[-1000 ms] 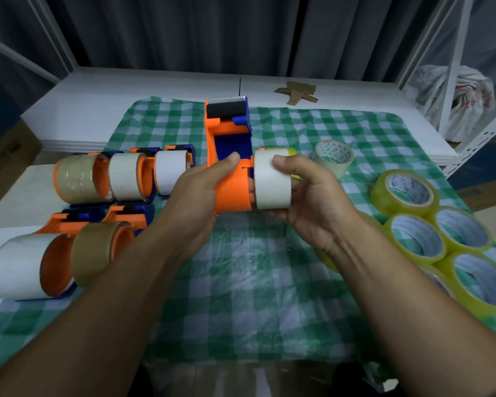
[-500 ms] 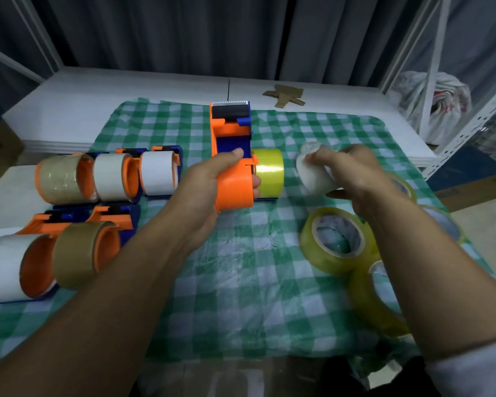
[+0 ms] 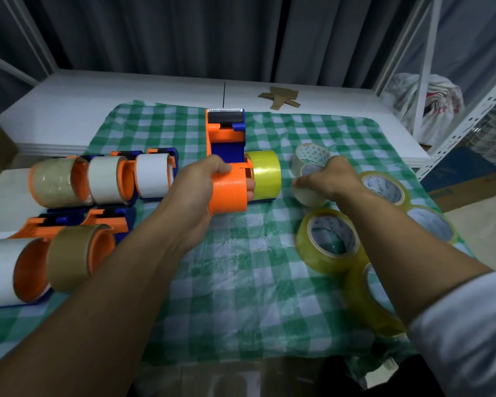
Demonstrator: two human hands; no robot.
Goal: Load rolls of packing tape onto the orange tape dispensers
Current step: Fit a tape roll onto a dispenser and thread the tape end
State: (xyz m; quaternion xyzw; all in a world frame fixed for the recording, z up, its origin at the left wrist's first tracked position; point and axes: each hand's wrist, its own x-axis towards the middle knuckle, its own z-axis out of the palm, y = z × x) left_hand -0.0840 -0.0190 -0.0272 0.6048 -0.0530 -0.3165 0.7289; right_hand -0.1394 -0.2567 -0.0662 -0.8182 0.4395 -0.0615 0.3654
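Left hand [image 3: 195, 193] wrapping fingers round orange dispenser [image 3: 229, 193] hub. Yellow roll [image 3: 265, 174] sitting against dispenser's right side. Further right, right hand [image 3: 331, 179] curling fingers over white roll [image 3: 305, 196]. Rolls probably handling light, stiff, slick; taking by outer rim seems best.

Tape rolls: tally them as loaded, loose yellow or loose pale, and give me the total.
Loaded rolls: 6, the yellow one on the orange dispenser gripped by the left hand
Loose yellow rolls: 4
Loose pale rolls: 2, one gripped by the right hand
Total: 12 in view
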